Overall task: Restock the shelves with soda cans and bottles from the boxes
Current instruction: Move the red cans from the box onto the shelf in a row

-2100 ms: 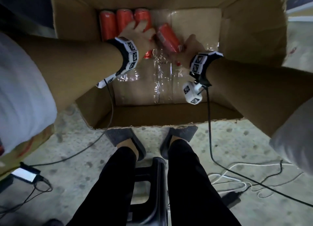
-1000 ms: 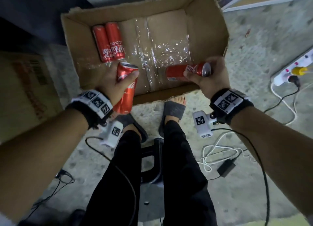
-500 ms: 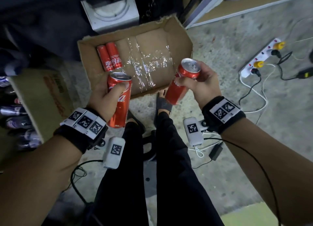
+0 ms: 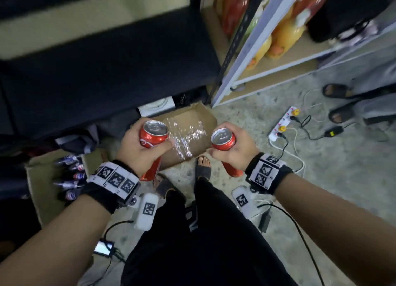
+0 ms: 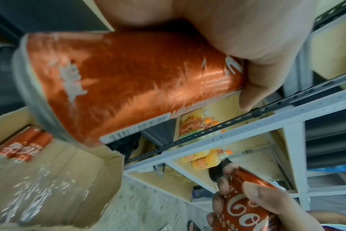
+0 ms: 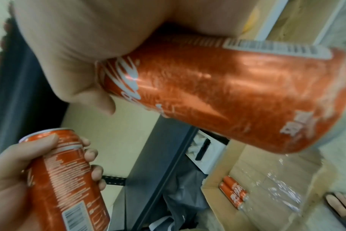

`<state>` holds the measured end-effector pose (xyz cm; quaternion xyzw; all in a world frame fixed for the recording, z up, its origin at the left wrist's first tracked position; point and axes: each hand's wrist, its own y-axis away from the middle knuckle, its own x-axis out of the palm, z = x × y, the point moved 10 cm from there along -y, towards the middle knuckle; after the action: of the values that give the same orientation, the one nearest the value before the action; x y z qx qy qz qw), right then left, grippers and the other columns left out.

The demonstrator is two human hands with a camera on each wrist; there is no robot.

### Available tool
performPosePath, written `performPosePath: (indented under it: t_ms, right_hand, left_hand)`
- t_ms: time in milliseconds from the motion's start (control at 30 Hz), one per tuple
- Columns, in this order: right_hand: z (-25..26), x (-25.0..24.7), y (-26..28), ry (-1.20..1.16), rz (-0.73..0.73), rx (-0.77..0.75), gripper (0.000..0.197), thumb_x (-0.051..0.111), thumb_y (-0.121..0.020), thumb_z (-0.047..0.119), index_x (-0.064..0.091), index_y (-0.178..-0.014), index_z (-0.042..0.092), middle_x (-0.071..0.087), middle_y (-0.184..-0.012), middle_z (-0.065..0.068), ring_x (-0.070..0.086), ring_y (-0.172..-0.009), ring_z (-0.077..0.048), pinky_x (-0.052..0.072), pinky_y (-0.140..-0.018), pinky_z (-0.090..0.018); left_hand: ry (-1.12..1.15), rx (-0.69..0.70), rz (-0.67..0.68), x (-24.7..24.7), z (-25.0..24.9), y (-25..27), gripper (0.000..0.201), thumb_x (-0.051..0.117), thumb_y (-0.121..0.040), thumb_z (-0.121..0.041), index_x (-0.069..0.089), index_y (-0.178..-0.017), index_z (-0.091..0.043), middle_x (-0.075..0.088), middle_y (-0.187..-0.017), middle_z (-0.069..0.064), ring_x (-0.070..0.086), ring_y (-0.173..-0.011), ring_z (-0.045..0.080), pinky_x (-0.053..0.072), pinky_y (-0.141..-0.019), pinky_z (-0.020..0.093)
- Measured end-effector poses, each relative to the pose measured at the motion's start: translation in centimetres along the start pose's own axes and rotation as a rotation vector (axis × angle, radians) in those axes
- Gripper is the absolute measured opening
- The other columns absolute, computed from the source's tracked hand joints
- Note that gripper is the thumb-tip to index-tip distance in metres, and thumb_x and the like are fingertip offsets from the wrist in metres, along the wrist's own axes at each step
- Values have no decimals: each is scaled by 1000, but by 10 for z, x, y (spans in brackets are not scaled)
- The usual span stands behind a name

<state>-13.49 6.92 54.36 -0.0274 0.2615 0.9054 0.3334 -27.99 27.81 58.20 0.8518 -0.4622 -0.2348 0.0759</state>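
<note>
So, both hands are full here. The left hand [image 4: 137, 151] has its fingers [image 6: 93, 156] and thumb wrapped round a tall slim red aluminium soda can [image 4: 152, 142], silver top facing up. The right hand [image 4: 234, 147] grips a second red soda can [image 4: 225, 145] the same way, fingers [image 5: 220, 186] curled round it. Both cans are held in the air above the open brown cardboard box [image 4: 205, 118] on the speckled concrete floor [image 4: 321, 178]. Two more red cans [image 6: 234, 193] lie side by side in the box's far corner, next to crinkly clear plastic wrap [image 4: 188, 135]. A light metal shelf rack [image 4: 252, 43] holds orange drink bottles [image 4: 285, 32] on the right. Another cardboard box with blue-labelled bottles [image 4: 70, 178] sits to the left.
</note>
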Motion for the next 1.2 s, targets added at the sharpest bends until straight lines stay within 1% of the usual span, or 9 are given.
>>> performPosePath:
  t_ms: [100,200,267,433,533,633,700,900,1200]
  right_hand:
    - [59,-20,11,40,-1,-81,40,91,-67,6,67,-98,13,72,-82,4,69,-70,-6,50,-69,-15]
    - [114,-38,14,68,-3,-186,31,89,-68,4,67,-88,13,69,-72,8,65,-64,-4,48,-65,-13]
    - [151,-46,13,77,2,-270,29,87,-68,3,67,-84,14,68,-71,6,65,-64,-6,49,-66,-17]
    - [247,-49,13,91,68,-494,27,86,-69,9,67,-86,12,70,-77,-4,67,-69,-14,54,-69,-26]
    - [303,-41,15,112,124,-634,27,86,-71,10,67,-88,13,70,-80,-1,69,-74,-20,57,-73,-35]
    - [353,-34,15,113,154,-740,27,87,-71,7,67,-89,11,70,-81,-1,69,-75,-20,58,-73,-36]
    - [382,-26,15,112,179,-801,26,87,-71,7,67,-88,10,70,-81,-1,69,-75,-21,58,-73,-38]
    - [451,9,10,100,232,-920,25,85,-71,12,65,-86,8,69,-78,-8,67,-72,-27,56,-73,-48]
    - [536,81,-4,72,243,-1037,36,90,-74,18,63,-96,7,70,-88,-9,68,-83,-27,56,-82,-46]
  left_hand:
    - [14,58,2,-12,-57,8,49,85,-59,-50,62,-95,-27,71,-87,-10,68,-80,7,52,-77,24]
    - [13,172,1,-24,-119,14,45,85,-65,-42,63,-96,-20,70,-88,-5,68,-79,8,51,-73,18]
    - [20,231,-23,-37,-154,17,43,83,-65,-45,63,-95,-21,70,-87,-5,68,-78,9,51,-74,18]
    - [48,341,-107,-76,-223,29,37,83,-69,-38,62,-94,-22,69,-84,0,70,-78,22,57,-78,38]
    - [48,404,-191,-104,-255,40,34,83,-69,-34,62,-92,-22,68,-80,-1,70,-76,22,57,-77,39]
    - [46,445,-278,-135,-275,52,32,83,-71,-27,61,-93,-21,68,-80,7,69,-75,30,58,-79,53]
    - [47,481,-352,-159,-286,60,32,83,-72,-27,61,-94,-20,68,-80,9,69,-73,32,57,-78,56]
    - [89,524,-458,-219,-304,78,34,82,-69,-36,62,-90,-19,68,-70,11,68,-60,34,59,-64,44]
    - [115,607,-518,-323,-301,87,33,79,-74,-36,61,-96,-20,65,-83,17,68,-69,36,57,-68,43]
